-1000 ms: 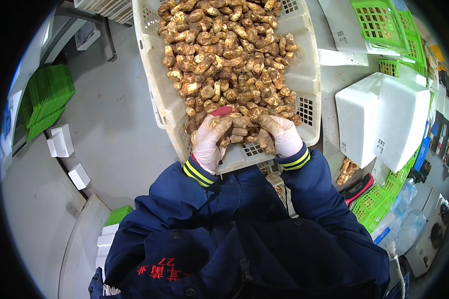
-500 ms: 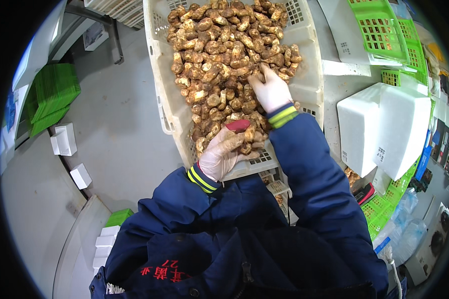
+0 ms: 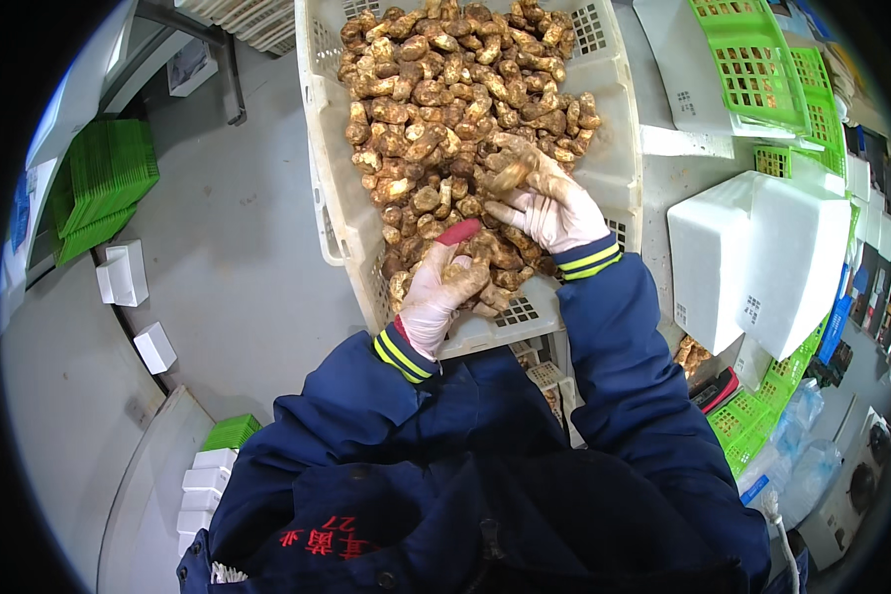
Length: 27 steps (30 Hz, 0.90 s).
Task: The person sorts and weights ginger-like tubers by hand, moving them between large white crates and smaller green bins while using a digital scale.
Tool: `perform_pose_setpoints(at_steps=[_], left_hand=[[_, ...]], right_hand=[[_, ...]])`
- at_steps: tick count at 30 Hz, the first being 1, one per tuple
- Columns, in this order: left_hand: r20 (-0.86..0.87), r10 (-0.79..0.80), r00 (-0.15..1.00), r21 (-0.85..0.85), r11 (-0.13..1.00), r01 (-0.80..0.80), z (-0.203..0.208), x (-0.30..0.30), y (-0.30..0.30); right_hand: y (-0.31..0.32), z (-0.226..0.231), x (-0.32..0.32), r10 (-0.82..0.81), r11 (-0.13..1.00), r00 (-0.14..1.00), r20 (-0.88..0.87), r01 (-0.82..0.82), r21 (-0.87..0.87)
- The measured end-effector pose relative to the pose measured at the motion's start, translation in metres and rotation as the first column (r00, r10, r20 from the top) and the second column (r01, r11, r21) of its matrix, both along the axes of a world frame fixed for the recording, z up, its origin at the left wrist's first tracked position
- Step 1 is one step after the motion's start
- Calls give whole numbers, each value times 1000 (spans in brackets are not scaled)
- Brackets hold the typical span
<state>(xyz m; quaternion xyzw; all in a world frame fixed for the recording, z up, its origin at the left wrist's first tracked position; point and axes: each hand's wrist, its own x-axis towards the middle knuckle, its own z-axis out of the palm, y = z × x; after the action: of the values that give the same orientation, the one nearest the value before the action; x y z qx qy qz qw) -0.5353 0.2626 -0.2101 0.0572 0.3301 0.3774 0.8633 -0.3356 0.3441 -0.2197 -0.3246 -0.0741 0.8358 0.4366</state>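
Observation:
Brown, dirt-specked mushrooms (image 3: pixel 436 94) with pale stems lie heaped in a white plastic crate (image 3: pixel 325 188). Over the crate's near end is my left hand (image 3: pixel 436 299), in a pale glove with a red cover on the thumb. Its fingers are curled around a mushroom, partly hidden by the hand. My right hand (image 3: pixel 556 210), in a soiled pale glove, is raised just above the heap, right of the left hand. Between its thumb and fingers is another mushroom (image 3: pixel 508 175).
White foam boxes (image 3: pixel 718 262) and green perforated baskets (image 3: pixel 757 69) stand on the right. Stacked green trays (image 3: pixel 104 183) and small white boxes (image 3: pixel 154 348) are on the left, beyond the grey floor (image 3: pixel 238 208). Another crate (image 3: pixel 549 376) shows below the near end.
My right hand has lifted from the heap and drawn back toward me, turning and bringing a mushroom with it. My left hand stays at the near end, its fingers slightly shifted.

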Motion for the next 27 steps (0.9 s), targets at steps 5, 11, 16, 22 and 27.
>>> perform_pose_setpoints(at_steps=[5,11,16,22,27], left_hand=[[110,8,994,-81,997,0,5,3,3],[204,-68,977,-33,997,77,-7,0,-7],[334,-18,942,-131,989,65,-2,3,0],[418,-66,906,-99,988,117,-1,1,-2],[302,-36,953,-43,998,51,-5,3,-3]], right_hand=[[-24,20,5,-3,996,969,246,-21,92],[-68,49,36,-76,997,737,672,57,51],[-89,72,1,-11,996,690,723,-58,70],[-59,12,20,-179,829,-304,936,-559,-23],[-16,23,13,-303,926,537,787,-28,376]])
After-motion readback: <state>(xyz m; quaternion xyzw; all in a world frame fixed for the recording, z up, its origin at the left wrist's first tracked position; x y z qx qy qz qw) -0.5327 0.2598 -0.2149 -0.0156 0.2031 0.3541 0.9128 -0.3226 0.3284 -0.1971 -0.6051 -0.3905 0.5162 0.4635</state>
